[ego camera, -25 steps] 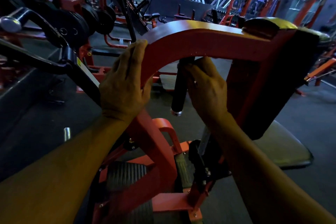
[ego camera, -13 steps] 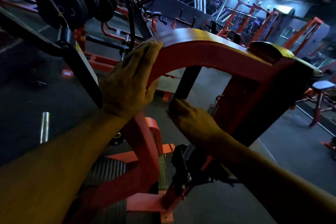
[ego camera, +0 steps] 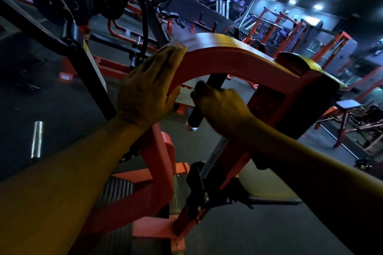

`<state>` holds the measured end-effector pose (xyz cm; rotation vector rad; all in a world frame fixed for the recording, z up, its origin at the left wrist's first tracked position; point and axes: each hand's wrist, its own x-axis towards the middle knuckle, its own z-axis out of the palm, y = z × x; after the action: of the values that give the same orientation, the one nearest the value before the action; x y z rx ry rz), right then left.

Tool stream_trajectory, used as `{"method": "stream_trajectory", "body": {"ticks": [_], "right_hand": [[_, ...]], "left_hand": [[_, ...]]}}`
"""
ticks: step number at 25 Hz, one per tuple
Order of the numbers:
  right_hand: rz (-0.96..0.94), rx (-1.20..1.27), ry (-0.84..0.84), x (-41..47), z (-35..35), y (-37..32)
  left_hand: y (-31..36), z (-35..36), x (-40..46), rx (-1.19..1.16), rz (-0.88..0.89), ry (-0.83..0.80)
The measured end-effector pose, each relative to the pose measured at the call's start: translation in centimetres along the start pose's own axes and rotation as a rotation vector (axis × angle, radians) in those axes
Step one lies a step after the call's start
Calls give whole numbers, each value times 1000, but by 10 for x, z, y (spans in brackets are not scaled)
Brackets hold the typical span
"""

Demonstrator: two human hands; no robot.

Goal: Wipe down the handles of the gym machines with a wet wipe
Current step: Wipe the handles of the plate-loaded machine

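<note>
Head view, dim gym, one view only. Left hand (ego camera: 147, 91) lay flat, fingers straight and pressed together, on the left side of the red arched frame (ego camera: 232, 58), fingertips up at the top of the curve. Right hand (ego camera: 219, 105) was curled round the black handle (ego camera: 195, 118), which hung down from under the arch, just right of the left hand; the handle's upper part showed above the fist, its lower end with a silver cap below it. A wet wipe could not be made out in the right hand; the grip hid it or it was too dark to tell. One handle in view, two hands, two bare forearms. Black weight plates (ego camera: 60, 0) were stacked on a bar at far left, count unclear. One silver bar end (ego camera: 37, 138) stood out at near left over the dark floor (ego camera: 269, 234). A small padded stool (ego camera: 348, 105) sat at right. More red racks (ego camera: 279, 25) stood far back.
</note>
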<state>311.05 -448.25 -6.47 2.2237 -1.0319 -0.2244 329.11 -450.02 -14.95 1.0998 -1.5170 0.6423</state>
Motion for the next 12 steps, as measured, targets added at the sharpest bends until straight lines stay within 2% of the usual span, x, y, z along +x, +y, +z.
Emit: {"method": "stream_trajectory", "body": {"ticks": [4, 7, 9, 12], "right_hand": [[94, 111, 226, -2, 6, 21], [126, 244, 306, -8, 22, 17], [154, 271, 265, -9, 30, 6], [101, 238, 71, -14, 47, -17]], "left_hand": [[0, -1, 1, -10, 13, 2], [0, -2, 0, -8, 10, 5], [0, -1, -1, 3, 6, -2], [0, 0, -3, 6, 8, -3]]}}
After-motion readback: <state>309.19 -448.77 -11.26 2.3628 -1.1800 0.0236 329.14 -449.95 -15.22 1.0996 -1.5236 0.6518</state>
